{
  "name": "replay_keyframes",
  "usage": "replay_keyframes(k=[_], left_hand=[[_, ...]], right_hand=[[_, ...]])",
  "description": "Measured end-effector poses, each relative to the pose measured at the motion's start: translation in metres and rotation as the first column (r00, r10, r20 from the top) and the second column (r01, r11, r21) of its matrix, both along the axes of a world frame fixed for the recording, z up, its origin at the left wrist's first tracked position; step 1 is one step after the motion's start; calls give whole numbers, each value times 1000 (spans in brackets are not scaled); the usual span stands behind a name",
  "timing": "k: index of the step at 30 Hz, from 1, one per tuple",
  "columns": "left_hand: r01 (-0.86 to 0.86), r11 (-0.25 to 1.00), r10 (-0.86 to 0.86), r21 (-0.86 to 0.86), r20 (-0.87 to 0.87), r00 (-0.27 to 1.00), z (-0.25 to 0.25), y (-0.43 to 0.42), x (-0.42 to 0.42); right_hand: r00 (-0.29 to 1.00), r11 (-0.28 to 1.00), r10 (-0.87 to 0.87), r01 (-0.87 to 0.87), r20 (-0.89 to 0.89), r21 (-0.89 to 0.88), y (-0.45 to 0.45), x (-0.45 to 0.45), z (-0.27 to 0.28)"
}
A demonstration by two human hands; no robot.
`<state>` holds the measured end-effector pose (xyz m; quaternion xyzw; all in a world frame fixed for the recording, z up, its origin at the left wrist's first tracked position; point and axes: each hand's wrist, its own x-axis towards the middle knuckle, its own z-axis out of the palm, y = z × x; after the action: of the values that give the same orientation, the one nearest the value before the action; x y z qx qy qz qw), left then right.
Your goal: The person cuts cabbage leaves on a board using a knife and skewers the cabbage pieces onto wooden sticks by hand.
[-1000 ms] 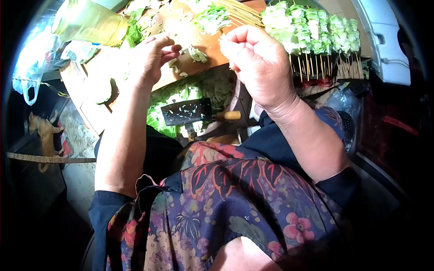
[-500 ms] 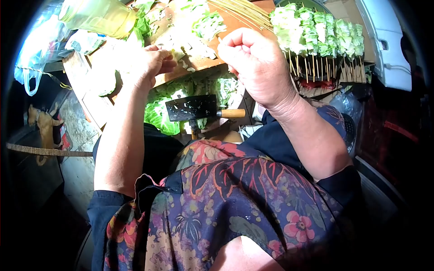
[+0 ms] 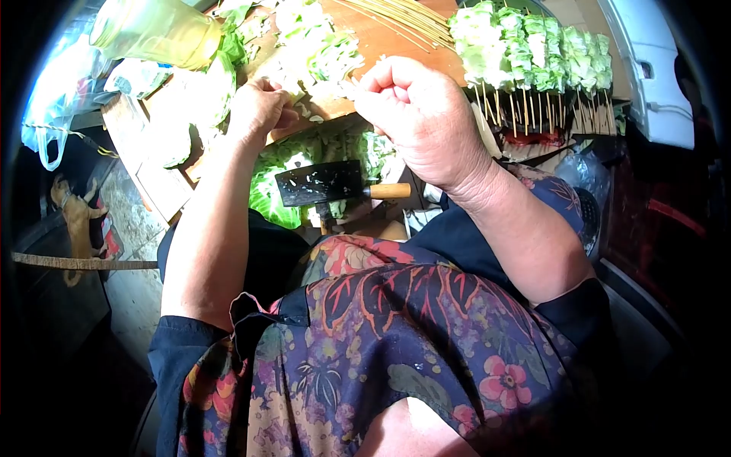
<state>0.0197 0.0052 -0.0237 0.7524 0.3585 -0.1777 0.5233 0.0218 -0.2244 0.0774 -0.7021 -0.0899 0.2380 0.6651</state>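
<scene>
My left hand (image 3: 263, 113) is closed in a pinch over the near edge of the wooden board (image 3: 373, 42); what its fingers hold, if anything, is washed out by the glare. Opposite it, my right hand (image 3: 419, 114) pinches thumb against fingers, with a small pale bit at the tips that I cannot make out. Beyond and between both hands lies a heap of cut cabbage leaves (image 3: 316, 49). Thin bamboo skewers (image 3: 407, 23) lie loose at the board's far side. To the right, several cabbage skewers (image 3: 533, 49) stand in a row, their bare sticks pointing toward me.
A cleaver (image 3: 320, 184) with a wooden handle rests below the board, over more cabbage leaves (image 3: 266, 194). At the upper left are a yellowish clear jar (image 3: 156, 32) and a plastic bag (image 3: 57, 99). A dog (image 3: 76, 221) is on the floor at left.
My right hand has shifted slightly left and down. The left hand has turned a little and moved slightly right. The view has shifted slightly, and the cleaver still lies in place.
</scene>
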Motion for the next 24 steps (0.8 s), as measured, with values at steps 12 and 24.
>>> replay_keyframes(k=[12, 24], left_hand=[[249, 945, -244, 214, -47, 969, -5, 3, 3], [-114, 953, 201, -279, 305, 931, -7, -1, 4]], right_hand=[[1000, 1000, 11, -11, -16, -19, -1, 0, 0], [994, 986, 107, -102, 34, -130, -1, -2, -3]])
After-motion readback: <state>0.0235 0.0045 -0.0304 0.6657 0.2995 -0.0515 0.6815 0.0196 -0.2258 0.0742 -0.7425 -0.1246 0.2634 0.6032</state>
